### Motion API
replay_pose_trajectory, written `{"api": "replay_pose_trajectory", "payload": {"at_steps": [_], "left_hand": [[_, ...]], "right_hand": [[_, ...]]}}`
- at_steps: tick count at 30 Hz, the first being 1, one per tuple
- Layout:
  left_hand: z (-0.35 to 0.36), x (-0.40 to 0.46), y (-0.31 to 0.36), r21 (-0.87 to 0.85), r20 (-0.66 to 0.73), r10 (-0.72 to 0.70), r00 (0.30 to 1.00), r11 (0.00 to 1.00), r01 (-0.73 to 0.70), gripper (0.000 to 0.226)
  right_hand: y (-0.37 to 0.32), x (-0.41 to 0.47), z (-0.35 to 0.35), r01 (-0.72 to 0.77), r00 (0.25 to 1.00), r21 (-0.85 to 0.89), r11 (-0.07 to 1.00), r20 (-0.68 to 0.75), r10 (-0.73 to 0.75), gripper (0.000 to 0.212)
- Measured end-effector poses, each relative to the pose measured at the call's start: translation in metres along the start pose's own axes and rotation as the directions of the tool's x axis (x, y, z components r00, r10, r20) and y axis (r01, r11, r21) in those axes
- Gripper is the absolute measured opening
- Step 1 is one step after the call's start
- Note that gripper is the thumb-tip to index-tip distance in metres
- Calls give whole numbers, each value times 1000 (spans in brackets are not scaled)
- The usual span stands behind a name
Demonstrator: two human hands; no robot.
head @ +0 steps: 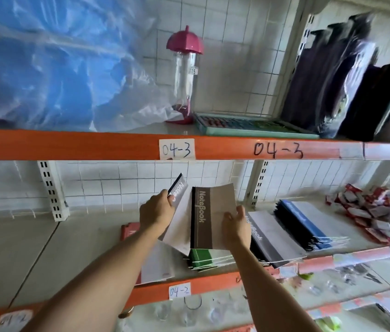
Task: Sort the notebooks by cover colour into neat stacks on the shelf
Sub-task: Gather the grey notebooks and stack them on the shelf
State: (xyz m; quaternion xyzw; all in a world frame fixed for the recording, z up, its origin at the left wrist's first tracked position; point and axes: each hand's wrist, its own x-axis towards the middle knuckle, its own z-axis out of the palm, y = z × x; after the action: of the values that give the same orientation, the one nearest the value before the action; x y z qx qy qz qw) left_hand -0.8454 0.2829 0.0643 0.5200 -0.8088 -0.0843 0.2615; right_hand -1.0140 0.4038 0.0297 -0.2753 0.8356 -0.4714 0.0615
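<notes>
My left hand grips a grey notebook by its top edge, tilted above the shelf. My right hand holds a brown notebook upright by its right edge, its "NoteBook" title facing me. Below them lies a green stack. Beside it, a pale grey notebook lies flat. A red notebook peeks out behind my left forearm. Right of my right hand sit a grey stack and a blue stack.
A heap of small red and white packets fills the shelf's right end. On the upper shelf stand a pink-capped clear bottle, a flat teal box, blue plastic sheeting and dark upright packages. Glassware sits below.
</notes>
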Motion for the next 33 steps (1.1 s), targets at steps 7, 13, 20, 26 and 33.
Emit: {"api": "replay_pose_trajectory", "payload": {"at_steps": [7,13,20,26,33], "left_hand": [[40,-7,84,40,-9,-14,1000,999,14,29],[62,-19,126,98,-6,-56,998,994,56,29],[57,-13,148,119,-85,-97,992,987,107,28],[55,-9,168,34,-30,-166,986,985,167,31],[90,-9,195,-435,320,-275,907,808,398,29]], "right_hand": [[57,64,-68,-41,994,6,999,98,40,20],[94,91,-116,-58,983,-260,964,155,101,36],[106,104,-122,1,969,-472,881,218,116,56],[112,109,-117,20,967,-556,831,221,124,60],[121,118,-132,118,955,-506,854,294,42,57]]}}
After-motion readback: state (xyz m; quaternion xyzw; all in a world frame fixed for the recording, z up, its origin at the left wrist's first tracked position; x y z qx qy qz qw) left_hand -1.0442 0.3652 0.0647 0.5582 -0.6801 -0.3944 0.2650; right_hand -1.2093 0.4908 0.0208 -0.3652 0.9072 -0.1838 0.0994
